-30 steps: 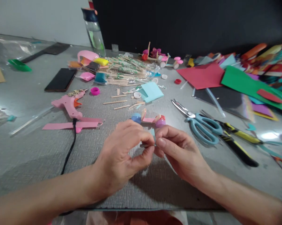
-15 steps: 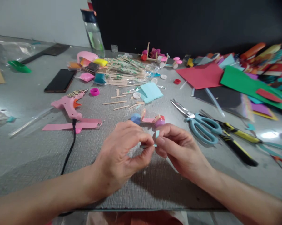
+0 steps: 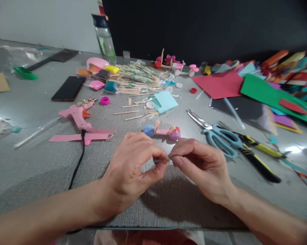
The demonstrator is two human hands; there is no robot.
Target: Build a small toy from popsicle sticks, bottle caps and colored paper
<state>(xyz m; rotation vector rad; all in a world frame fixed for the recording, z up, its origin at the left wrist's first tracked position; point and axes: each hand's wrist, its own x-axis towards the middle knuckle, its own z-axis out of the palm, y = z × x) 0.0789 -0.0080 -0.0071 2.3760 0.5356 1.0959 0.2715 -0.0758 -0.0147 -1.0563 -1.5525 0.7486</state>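
My left hand (image 3: 135, 166) and my right hand (image 3: 201, 166) meet over the front of the table, fingertips nearly touching. Both pinch a small light-blue strip (image 3: 170, 160), which looks like paper; most of it is hidden by the fingers. Just beyond the hands sits a small toy car (image 3: 162, 131) with a pink strip for a body, bottle-cap wheels in blue, red and purple, and bits of wooden stick standing up from it. A folded light-blue paper (image 3: 166, 101) lies farther back.
To the right are blue-handled scissors (image 3: 217, 134) and yellow-black pliers (image 3: 257, 163). A pink glue gun (image 3: 78, 114), its black cord (image 3: 78, 166) and a phone (image 3: 68, 88) lie left. Wrapped wooden sticks (image 3: 140, 76), a water bottle (image 3: 104, 41) and coloured sheets (image 3: 222, 83) are behind.
My right fingers have closed down on the light-blue strip, whose upright end no longer shows between them. My left hand keeps its pinch. The view has shifted slightly.
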